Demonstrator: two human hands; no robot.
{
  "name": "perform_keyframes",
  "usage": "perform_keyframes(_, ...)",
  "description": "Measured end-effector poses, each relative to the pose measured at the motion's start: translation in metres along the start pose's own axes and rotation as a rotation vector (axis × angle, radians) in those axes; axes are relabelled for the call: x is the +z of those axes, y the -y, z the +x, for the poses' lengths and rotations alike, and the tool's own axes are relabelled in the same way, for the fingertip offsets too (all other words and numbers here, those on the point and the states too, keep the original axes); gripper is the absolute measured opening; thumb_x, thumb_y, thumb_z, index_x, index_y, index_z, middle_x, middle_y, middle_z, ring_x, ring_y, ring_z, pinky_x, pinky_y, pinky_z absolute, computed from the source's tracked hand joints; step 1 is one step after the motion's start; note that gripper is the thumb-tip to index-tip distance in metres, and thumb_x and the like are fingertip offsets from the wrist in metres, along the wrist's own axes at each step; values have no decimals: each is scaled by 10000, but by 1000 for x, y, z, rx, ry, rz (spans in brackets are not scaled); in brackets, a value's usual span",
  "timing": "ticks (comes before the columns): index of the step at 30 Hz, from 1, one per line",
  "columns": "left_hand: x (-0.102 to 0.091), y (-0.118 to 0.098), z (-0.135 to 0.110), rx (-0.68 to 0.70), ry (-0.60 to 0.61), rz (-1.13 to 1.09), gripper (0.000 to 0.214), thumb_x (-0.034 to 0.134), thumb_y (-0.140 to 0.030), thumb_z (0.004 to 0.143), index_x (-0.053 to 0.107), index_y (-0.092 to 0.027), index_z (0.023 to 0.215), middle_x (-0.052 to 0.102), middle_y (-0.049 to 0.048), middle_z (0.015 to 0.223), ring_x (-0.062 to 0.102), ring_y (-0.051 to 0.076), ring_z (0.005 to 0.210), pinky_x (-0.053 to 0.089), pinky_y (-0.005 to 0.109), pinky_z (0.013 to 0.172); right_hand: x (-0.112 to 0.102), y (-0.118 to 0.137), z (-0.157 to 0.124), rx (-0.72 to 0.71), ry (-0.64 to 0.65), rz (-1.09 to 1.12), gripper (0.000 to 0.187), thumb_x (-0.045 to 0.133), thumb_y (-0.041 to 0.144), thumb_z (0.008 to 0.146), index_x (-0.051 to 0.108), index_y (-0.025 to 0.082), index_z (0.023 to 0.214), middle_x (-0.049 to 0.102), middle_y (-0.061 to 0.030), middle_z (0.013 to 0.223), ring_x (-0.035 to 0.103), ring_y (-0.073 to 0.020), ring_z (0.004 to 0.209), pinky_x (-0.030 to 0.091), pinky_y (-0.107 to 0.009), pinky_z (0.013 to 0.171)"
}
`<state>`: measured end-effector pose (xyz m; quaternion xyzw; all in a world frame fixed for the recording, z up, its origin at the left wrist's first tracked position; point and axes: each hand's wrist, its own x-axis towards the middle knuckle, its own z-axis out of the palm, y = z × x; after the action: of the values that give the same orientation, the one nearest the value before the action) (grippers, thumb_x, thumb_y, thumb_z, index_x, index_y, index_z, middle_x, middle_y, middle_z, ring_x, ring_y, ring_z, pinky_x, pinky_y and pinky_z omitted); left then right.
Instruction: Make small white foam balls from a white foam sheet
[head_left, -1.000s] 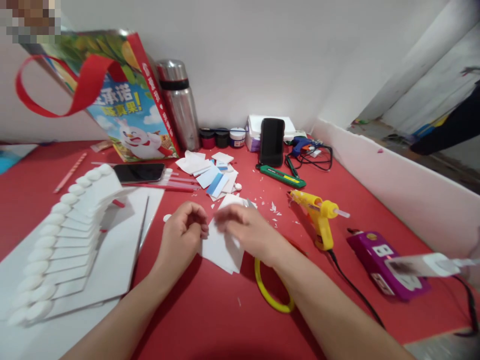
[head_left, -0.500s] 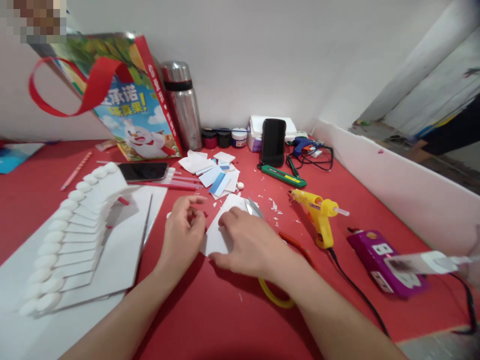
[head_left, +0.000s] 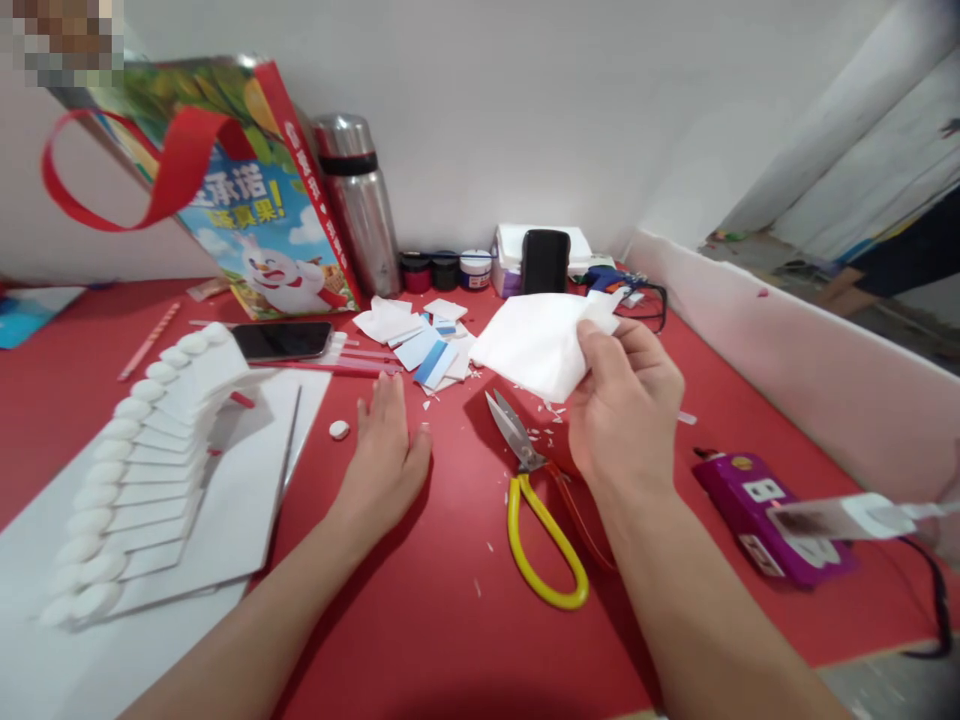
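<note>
Pinched between the thumb and fingers of my right hand point(head_left: 626, 400) is a thin white sheet point(head_left: 532, 340), raised above the table. It looks like paper or tissue. My left hand point(head_left: 386, 465) lies low over the red table with its fingers stretched out and nothing in them. Just left of its fingers sits a small white disc point(head_left: 339, 430). Scissors point(head_left: 531, 462) with one yellow and one red handle lie with blades parted between my hands. Behind my left hand are white and blue card scraps point(head_left: 429, 345). My right hand and the sheet hide the glue gun almost completely.
A curved white stepped model edged with discs point(head_left: 150, 470) stands at the left on a white board point(head_left: 255, 480). Behind are a phone point(head_left: 281, 341), gift bag point(head_left: 277, 230), steel flask point(head_left: 360, 210) and paint jars point(head_left: 444, 272). A purple box point(head_left: 772, 520) lies right, beside a low wall point(head_left: 787, 310).
My right hand has lifted the white sheet off the table, up and to the right, uncovering the scissors. My left hand has come away from the sheet and its fingers have straightened.
</note>
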<state>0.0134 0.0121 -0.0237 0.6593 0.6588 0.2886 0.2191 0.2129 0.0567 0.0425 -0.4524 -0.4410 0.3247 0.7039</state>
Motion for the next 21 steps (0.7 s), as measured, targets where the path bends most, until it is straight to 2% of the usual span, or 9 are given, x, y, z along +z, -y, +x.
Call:
perform_keyframes(3,3,-3,1,67,53,-7,751,498,-326,921,243,-64,1577,254,247,1642,134,389,1547,125,625,1229,4,-1,-6,12,-4,31,101,651,304,867,603,221,899,592,15,759,531,-113,617,423,-246,525)
perform_keyframes(5,2,-6,-2,101,55,-140,687,514,-329,930,306,-162,1564,417,201,1576,344,372,1486,300,587,1188,7,0,-11,-10,13,-27,103,669,303,854,616,221,885,560,29,708,494,-106,585,405,-244,512)
perform_keyframes(8,-3,-10,-6,134,-116,-312,503,498,-295,954,468,-209,1448,595,155,1376,620,285,1232,492,477,1055,9,1,-14,-20,42,-74,101,668,305,847,606,226,860,546,35,687,477,-109,574,404,-252,515)
perform_keyframes(11,-6,-10,-6,96,-280,-234,478,494,-302,956,498,-202,1424,527,159,1448,512,298,1354,407,501,1137,9,-1,-14,-11,54,-88,102,663,306,841,596,229,852,559,32,703,492,-116,595,418,-258,531)
perform_keyframes(13,-6,-10,-5,8,-209,-141,592,478,-337,961,391,-161,1519,370,187,1597,292,331,1511,224,557,1229,8,-3,-13,-6,55,-95,109,670,309,836,604,226,863,574,28,722,500,-118,607,419,-258,533)
perform_keyframes(16,-3,-16,-5,-16,120,-148,703,476,-426,960,333,-86,1559,230,201,1662,102,351,1561,45,582,1250,9,-7,-11,-7,53,-106,128,675,320,835,613,219,882,591,22,745,501,-118,606,413,-259,528)
perform_keyframes(17,-2,-20,-7,7,225,-219,714,487,-471,957,340,-131,1567,225,155,1671,100,338,1562,57,564,1256,9,-8,-11,-11,53,-112,135,677,322,834,612,216,884,590,22,744,498,-117,602,413,-260,529)
perform_keyframes(19,-2,-28,-11,-15,362,-463,650,480,-525,963,394,-259,1550,338,77,1641,255,304,1533,188,524,1250,9,-9,-10,-18,57,-120,137,673,319,833,605,211,883,578,25,734,492,-115,594,413,-260,532)
perform_keyframes(21,-5,-33,-15,-44,306,-655,566,513,-506,960,474,-323,1494,426,49,1598,366,291,1487,281,506,1222,9,-8,-11,-19,89,-125,126,659,310,836,595,209,877,564,30,717,478,-113,575,408,-259,525)
